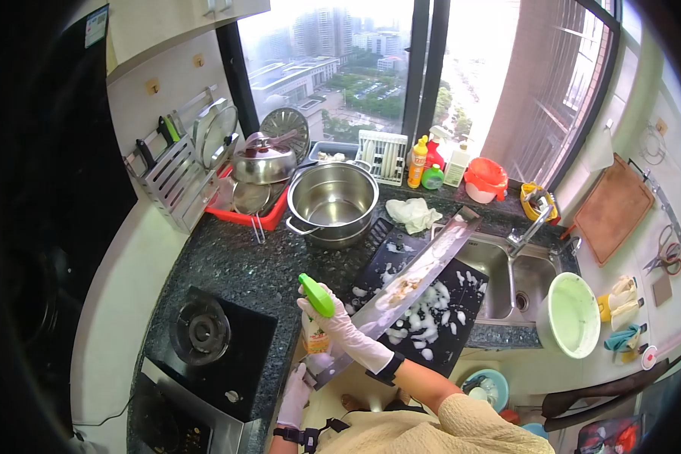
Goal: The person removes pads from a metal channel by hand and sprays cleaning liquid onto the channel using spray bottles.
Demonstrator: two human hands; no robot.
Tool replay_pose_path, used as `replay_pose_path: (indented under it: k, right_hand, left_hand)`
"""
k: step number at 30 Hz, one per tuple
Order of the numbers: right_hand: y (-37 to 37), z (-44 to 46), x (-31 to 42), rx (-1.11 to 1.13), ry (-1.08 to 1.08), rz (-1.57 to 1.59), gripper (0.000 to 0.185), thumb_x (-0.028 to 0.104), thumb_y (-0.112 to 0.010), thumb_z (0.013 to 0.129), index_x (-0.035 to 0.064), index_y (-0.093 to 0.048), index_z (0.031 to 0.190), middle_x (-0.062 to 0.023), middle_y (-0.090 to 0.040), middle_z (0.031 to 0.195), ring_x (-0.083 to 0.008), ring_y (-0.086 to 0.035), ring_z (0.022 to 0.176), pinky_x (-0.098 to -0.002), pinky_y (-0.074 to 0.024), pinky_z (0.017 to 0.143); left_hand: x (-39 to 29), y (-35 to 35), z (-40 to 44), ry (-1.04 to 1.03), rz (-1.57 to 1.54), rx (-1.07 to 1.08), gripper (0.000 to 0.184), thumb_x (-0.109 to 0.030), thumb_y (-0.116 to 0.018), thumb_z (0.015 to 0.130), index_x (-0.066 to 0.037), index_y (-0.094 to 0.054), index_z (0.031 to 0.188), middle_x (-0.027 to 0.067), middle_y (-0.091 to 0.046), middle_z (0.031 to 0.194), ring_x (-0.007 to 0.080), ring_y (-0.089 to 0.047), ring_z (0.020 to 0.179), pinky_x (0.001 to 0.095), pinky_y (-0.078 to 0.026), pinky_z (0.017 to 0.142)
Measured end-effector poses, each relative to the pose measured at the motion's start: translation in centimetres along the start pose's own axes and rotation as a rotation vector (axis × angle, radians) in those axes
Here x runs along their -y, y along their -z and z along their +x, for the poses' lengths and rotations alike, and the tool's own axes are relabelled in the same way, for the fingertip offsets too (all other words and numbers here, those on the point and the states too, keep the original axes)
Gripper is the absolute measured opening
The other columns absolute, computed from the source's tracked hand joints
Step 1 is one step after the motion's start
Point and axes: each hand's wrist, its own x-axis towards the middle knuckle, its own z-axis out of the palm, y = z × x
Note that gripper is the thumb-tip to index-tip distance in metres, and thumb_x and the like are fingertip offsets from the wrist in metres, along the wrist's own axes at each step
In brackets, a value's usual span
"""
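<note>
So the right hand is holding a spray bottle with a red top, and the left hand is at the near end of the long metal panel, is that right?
Not quite: in the head view, the spray bottle in the right hand has a green top. The left hand is indeed at the near end of the long metal panel.

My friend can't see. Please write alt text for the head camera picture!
A gloved right hand holds a green-topped spray bottle, and a gloved left hand is at one end of a long, foamy metal strip by a kitchen sink.
</note>
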Motion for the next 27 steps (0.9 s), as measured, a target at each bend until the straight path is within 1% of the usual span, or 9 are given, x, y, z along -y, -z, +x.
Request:
replay_pose_path:
  k: [3,7,10,13,14,19,22,24,27]
  right_hand:
    - [-1.2,-0.2,-1.4,-0.025,-0.127,-0.039,0.027,0.017,-0.072,0.082,0.0080,-0.056,0.102,0.0004,-0.059,0.091,-0.0102,-0.055,0.083,-0.0248,-0.0454,0.075]
    - [-1.7,-0.4,-2.0,-0.051,-0.010,-0.135,0.026,0.016,-0.071,0.083,0.0081,-0.056,0.103,0.0000,-0.058,0.089,-0.0105,-0.055,0.080,-0.0255,-0.0460,0.072]
    - [-2.3,0.4,-2.6,-0.109,-0.036,-0.070,0.027,0.016,-0.070,0.083,0.0083,-0.057,0.106,0.0004,-0.058,0.089,-0.0097,-0.055,0.080,-0.0250,-0.0457,0.072]
    - [-2.5,1.1,-2.6,-0.111,-0.053,-0.043,0.031,0.013,-0.071,0.082,0.0072,-0.056,0.109,0.0003,-0.058,0.094,-0.0084,-0.054,0.082,-0.0236,-0.0452,0.072]
    - [-2.8,1.2,-2.5,-0.118,0.002,-0.094,0.035,0.013,-0.073,0.080,0.0060,-0.056,0.110,-0.0006,-0.057,0.096,-0.0100,-0.054,0.085,-0.0248,-0.0451,0.075]
    - [-4.6,0.6,-3.6,-0.121,0.095,-0.152,0.044,0.014,-0.076,0.077,0.0045,-0.053,0.114,-0.0040,-0.055,0.099,-0.0146,-0.053,0.091,-0.0280,-0.0446,0.080]
    - [-5.4,0.1,-2.6,-0.126,0.045,0.028,0.049,0.016,-0.075,0.077,0.0025,-0.050,0.117,-0.0038,-0.054,0.095,-0.0145,-0.053,0.087,-0.0289,-0.0457,0.077]
    - [-4.7,0.3,-1.4,-0.055,0.009,0.072,0.048,0.018,-0.075,0.076,0.0018,-0.051,0.115,-0.0023,-0.054,0.090,-0.0133,-0.053,0.083,-0.0290,-0.0465,0.073]
    - [-3.4,1.7,-0.9,0.028,0.095,-0.113,0.053,0.022,-0.076,0.070,-0.0012,-0.052,0.111,-0.0065,-0.055,0.082,-0.0175,-0.055,0.071,-0.0286,-0.0465,0.065]
  left_hand:
    - [-0.1,-0.7,-0.4,0.076,0.005,-0.158,0.028,-0.023,-0.050,0.095,-0.005,-0.052,0.117,0.0080,-0.058,0.117,0.0207,-0.056,0.108,0.0385,-0.046,0.095]
    - [-0.7,-1.9,-1.0,0.113,-0.092,-0.123,0.023,-0.023,-0.057,0.092,-0.008,-0.052,0.109,0.0033,-0.061,0.102,0.0185,-0.058,0.091,0.0389,-0.047,0.085]
    - [0.2,3.3,2.2,0.155,0.103,-0.265,0.045,-0.027,-0.062,0.089,-0.004,-0.045,0.124,0.0106,-0.054,0.121,0.0245,-0.052,0.111,0.0400,-0.040,0.098]
    - [-4.5,-2.2,-1.2,-0.301,0.604,-0.474,0.067,-0.027,-0.065,0.086,-0.001,-0.031,0.137,0.0170,-0.039,0.138,0.0292,-0.037,0.128,0.0407,-0.029,0.107]
    - [-5.8,-2.4,-1.4,-0.513,0.795,-0.325,0.079,-0.021,-0.069,0.082,-0.001,-0.022,0.142,0.0204,-0.030,0.142,0.0301,-0.028,0.133,0.0412,-0.024,0.110]
    - [-13.4,-12.0,-3.8,-0.975,1.305,-0.176,0.096,-0.022,-0.080,0.067,0.001,-0.023,0.140,0.0242,-0.036,0.136,0.0367,-0.034,0.128,0.0434,-0.029,0.107]
    - [-13.7,-13.8,-0.6,-1.330,1.453,-0.136,0.090,-0.021,-0.082,0.063,-0.001,-0.031,0.134,0.0219,-0.046,0.125,0.0388,-0.046,0.115,0.0446,-0.038,0.097]
    - [-12.2,-13.4,3.5,-0.793,0.522,0.213,0.074,-0.025,-0.076,0.071,-0.002,-0.037,0.130,0.0151,-0.052,0.119,0.0307,-0.052,0.109,0.0402,-0.042,0.093]
    - [-13.1,-17.4,0.8,-0.410,-0.052,0.531,0.040,-0.036,-0.053,0.092,-0.005,-0.049,0.117,0.0005,-0.057,0.100,0.0135,-0.055,0.090,0.0301,-0.046,0.083]
